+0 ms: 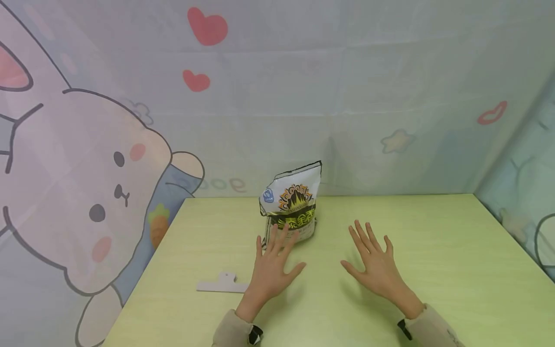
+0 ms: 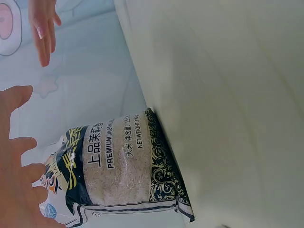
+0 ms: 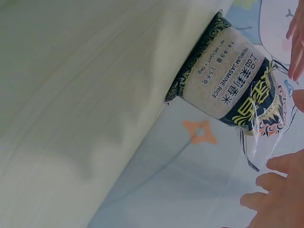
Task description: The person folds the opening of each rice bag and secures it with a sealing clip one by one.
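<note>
Left hand [image 1: 272,270] hovering flat, fingers spread and straight, gripping nothing; fingertips lying just in front of the rice bag [image 1: 293,202], contact not determinable. Right hand [image 1: 376,264] likewise spread wide and gripping nothing, lying right of the rice bag and apart from it. Rice bag standing upright on the green table [image 1: 433,250], near its far edge (label reading "Premium Jasmine Rice"). Grey flat card [image 1: 222,284] lying left of the rice bag, nearer the person. Cartoon curtain [image 1: 95,183] hanging behind.
</note>
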Demonstrator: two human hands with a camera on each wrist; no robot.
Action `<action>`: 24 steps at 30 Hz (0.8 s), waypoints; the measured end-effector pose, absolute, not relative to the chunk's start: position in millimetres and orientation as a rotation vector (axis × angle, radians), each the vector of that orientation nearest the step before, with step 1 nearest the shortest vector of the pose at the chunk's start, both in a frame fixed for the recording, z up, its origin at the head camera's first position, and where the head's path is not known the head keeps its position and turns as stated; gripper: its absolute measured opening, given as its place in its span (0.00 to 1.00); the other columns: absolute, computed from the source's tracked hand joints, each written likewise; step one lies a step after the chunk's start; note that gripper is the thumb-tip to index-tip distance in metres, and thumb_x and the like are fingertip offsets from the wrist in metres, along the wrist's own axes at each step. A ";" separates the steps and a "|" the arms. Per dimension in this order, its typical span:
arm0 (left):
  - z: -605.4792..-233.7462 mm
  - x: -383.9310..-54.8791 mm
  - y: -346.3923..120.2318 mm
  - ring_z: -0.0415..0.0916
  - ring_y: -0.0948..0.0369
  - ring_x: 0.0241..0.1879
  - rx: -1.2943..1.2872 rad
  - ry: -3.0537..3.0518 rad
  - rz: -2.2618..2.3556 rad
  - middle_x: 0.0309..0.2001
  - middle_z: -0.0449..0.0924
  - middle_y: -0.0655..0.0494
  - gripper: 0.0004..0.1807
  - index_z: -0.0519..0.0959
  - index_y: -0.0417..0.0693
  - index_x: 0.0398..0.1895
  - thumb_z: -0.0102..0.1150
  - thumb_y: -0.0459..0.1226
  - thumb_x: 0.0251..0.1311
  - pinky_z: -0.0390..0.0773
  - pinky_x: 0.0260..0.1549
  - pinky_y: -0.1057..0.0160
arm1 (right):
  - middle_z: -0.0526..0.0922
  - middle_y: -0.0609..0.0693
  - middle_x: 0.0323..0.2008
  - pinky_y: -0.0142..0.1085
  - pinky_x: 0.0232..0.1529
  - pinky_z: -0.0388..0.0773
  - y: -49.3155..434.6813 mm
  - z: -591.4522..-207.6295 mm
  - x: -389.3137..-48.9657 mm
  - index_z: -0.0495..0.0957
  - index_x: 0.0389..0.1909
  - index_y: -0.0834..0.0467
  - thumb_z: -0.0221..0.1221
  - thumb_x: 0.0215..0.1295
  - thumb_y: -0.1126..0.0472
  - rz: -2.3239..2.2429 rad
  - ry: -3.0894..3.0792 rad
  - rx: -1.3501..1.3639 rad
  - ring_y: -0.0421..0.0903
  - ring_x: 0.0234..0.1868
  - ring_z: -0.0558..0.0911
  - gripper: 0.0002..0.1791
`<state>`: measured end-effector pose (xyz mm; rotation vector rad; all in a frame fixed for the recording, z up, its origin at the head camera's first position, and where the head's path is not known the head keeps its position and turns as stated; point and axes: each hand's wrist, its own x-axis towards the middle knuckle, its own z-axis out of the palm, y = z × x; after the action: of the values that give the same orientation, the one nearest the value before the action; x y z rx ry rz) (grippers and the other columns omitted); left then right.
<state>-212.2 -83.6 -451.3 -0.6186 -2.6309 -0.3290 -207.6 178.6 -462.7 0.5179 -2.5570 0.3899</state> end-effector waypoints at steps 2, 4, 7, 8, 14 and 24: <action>-451.6 -213.0 -84.3 0.40 0.50 0.70 -0.625 -2.635 -0.339 0.71 0.44 0.57 0.38 0.50 0.62 0.68 0.45 0.60 0.55 0.41 0.61 0.37 | 0.45 0.47 0.70 0.64 0.57 0.44 179.1 -463.0 -208.1 0.46 0.69 0.49 0.54 0.54 0.39 0.396 -2.550 0.522 0.43 0.71 0.39 0.45; -451.6 -213.7 -85.1 0.40 0.50 0.70 -0.629 -2.639 -0.341 0.71 0.43 0.57 0.38 0.50 0.62 0.68 0.45 0.60 0.55 0.41 0.61 0.37 | 0.45 0.46 0.70 0.64 0.57 0.44 179.4 -463.4 -208.3 0.46 0.69 0.49 0.55 0.53 0.39 0.405 -2.547 0.524 0.43 0.71 0.39 0.46; -451.4 -215.1 -86.3 0.41 0.49 0.70 -0.631 -2.635 -0.349 0.71 0.43 0.57 0.38 0.51 0.61 0.68 0.46 0.59 0.55 0.42 0.61 0.37 | 0.45 0.47 0.70 0.63 0.58 0.45 179.3 -463.6 -209.6 0.46 0.69 0.49 0.55 0.54 0.39 0.406 -2.541 0.528 0.46 0.71 0.43 0.45; -451.2 -215.6 -86.7 0.41 0.49 0.70 -0.628 -2.634 -0.346 0.71 0.43 0.57 0.38 0.51 0.61 0.68 0.46 0.59 0.55 0.42 0.61 0.37 | 0.46 0.47 0.70 0.63 0.58 0.45 179.1 -463.7 -210.2 0.46 0.69 0.49 0.55 0.54 0.39 0.408 -2.536 0.530 0.47 0.71 0.45 0.45; -448.0 -217.5 -88.4 0.42 0.50 0.70 -0.615 -2.617 -0.360 0.71 0.45 0.57 0.37 0.51 0.61 0.68 0.45 0.59 0.56 0.43 0.62 0.38 | 0.49 0.47 0.70 0.62 0.58 0.47 175.7 -460.9 -213.1 0.48 0.68 0.51 0.57 0.53 0.42 0.464 -2.491 0.549 0.53 0.68 0.54 0.45; -443.3 -219.6 -90.3 0.43 0.51 0.69 -0.598 -2.583 -0.433 0.70 0.49 0.56 0.34 0.53 0.59 0.68 0.48 0.53 0.58 0.44 0.63 0.39 | 0.58 0.55 0.67 0.61 0.57 0.51 170.1 -459.1 -216.7 0.51 0.68 0.52 0.58 0.54 0.47 0.553 -2.438 0.568 0.51 0.68 0.57 0.42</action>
<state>-219.6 -90.3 -443.3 -0.5980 -2.5828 -0.4332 -216.7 170.1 -459.1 0.5675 -2.4380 0.5529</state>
